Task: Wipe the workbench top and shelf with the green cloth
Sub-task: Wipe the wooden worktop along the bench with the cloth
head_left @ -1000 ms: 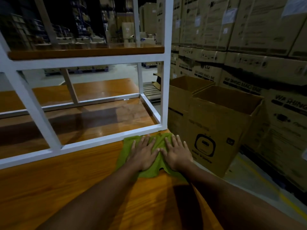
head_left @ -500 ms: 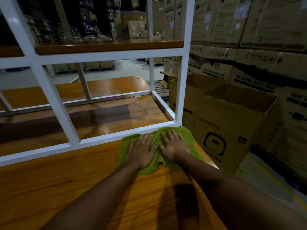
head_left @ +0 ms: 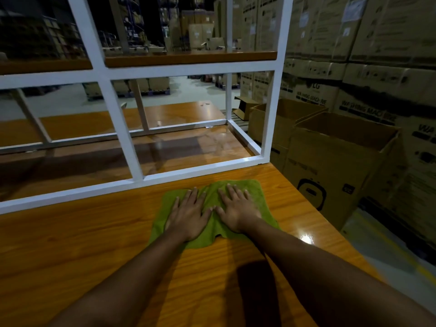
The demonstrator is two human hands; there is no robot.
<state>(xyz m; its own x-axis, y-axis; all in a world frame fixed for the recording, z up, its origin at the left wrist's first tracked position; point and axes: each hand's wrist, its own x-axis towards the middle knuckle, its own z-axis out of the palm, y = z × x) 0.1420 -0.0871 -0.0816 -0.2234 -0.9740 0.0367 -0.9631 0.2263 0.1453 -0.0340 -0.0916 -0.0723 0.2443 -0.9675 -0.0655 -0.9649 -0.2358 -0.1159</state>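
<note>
The green cloth [head_left: 258, 195] lies flat on the orange wooden workbench top [head_left: 82, 244], a short way in front of the white frame's bottom rail. My left hand [head_left: 187, 212] presses on the cloth's left half with fingers straight and spread. My right hand [head_left: 236, 210] presses flat on its right half, thumbs nearly touching. Above and behind, a wooden shelf [head_left: 188, 58] sits in the white metal frame [head_left: 122, 128].
The bench's right edge [head_left: 313, 208] runs close to the cloth. Open cardboard boxes [head_left: 335, 166] stand on the floor just beyond it, with stacked cartons [head_left: 377, 55] behind. A second wooden surface [head_left: 177, 147] lies inside the frame.
Both hands and the cloth have slid back toward me from the frame's right corner post, leaving a strip of bare wood in front of the rail. The hands stay flat.
</note>
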